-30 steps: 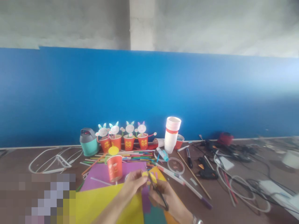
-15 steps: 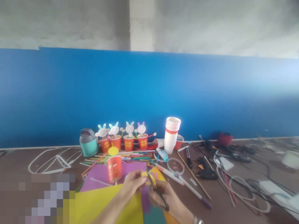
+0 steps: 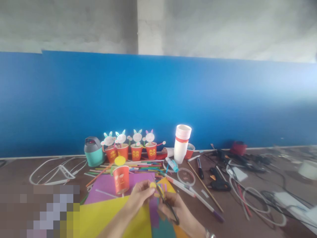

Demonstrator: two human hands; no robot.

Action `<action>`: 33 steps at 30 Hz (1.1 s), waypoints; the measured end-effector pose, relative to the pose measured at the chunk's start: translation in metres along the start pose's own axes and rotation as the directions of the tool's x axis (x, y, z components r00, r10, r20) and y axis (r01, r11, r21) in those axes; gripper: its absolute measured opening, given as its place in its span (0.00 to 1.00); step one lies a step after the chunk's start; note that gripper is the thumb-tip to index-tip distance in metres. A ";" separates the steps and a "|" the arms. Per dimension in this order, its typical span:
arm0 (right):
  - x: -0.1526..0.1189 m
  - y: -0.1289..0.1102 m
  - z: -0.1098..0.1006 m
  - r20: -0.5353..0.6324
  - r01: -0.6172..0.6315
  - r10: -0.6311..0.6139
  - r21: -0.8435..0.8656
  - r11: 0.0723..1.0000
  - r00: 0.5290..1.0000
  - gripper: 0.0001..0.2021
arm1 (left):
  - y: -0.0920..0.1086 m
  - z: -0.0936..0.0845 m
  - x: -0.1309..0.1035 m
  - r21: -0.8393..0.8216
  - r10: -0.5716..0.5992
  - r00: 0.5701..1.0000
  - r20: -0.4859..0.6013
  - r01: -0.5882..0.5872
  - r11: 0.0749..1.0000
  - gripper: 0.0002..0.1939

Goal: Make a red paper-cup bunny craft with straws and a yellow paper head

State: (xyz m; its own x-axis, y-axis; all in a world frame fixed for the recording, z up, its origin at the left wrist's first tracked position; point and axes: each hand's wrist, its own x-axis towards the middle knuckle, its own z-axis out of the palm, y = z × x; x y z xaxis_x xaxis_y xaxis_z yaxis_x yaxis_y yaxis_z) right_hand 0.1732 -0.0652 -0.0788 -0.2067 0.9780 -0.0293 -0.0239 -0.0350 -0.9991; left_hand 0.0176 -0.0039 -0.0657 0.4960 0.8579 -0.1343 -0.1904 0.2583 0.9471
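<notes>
behind the grip, a blue wall (image 3: 158, 99) spans the view; left of it, a red cup (image 3: 121, 179); the left hand (image 3: 143, 192) pinches yellow paper (image 3: 153, 185), against the scissors (image 3: 162, 197) gripped by the right hand (image 3: 175, 206).

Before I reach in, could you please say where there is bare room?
Bare table shows left of the white cable loop and between the purple-capped marker and the red stick. It is crowded behind the purple sheet, among coloured sticks and red cups.
</notes>
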 end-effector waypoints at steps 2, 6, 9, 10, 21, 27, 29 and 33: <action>-0.001 -0.002 0.000 -0.002 -0.007 0.007 -0.004 1.000 1.000 0.24 | 0.001 0.000 -0.001 -0.002 0.002 1.000 0.002 -0.002 1.000 0.22; -0.001 -0.005 0.000 0.000 -0.012 0.012 0.011 1.000 1.000 0.25 | 0.005 0.002 -0.005 -0.005 0.018 1.000 0.003 -0.018 1.000 0.21; -0.002 -0.006 0.000 0.004 -0.021 0.021 0.010 1.000 1.000 0.25 | 0.006 0.004 -0.006 -0.011 0.030 1.000 0.003 -0.030 0.999 0.21; -0.002 -0.005 0.000 0.001 -0.029 0.029 0.001 1.000 1.000 0.25 | 0.006 0.004 -0.006 -0.015 0.033 0.999 0.003 -0.033 0.999 0.22; 0.001 0.001 -0.001 0.016 -0.023 0.022 0.051 0.998 1.000 0.24 | 0.012 0.004 -0.010 -0.010 0.123 0.992 -0.027 -0.124 0.992 0.17; -0.002 -0.006 0.000 -0.019 -0.090 0.090 0.032 0.995 0.996 0.25 | 0.009 0.003 -0.010 -0.003 0.124 0.992 0.006 -0.124 0.992 0.17; -0.003 -0.007 0.001 -0.038 -0.109 0.110 0.026 0.994 0.993 0.24 | 0.008 0.003 -0.009 -0.009 0.130 0.991 0.024 -0.129 0.992 0.17; -0.002 -0.007 0.003 -0.039 -0.109 0.110 0.012 0.994 0.993 0.26 | 0.007 0.002 -0.008 -0.004 0.148 0.988 0.042 -0.148 0.989 0.15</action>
State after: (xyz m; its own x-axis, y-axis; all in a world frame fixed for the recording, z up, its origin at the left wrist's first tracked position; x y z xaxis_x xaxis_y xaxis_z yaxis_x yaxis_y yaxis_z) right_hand 0.1704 -0.0676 -0.0711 -0.1702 0.9754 -0.1398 -0.0133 -0.1441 -0.9895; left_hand 0.0143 -0.0096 -0.0575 0.4978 0.8671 0.0203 -0.2650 0.1298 0.9555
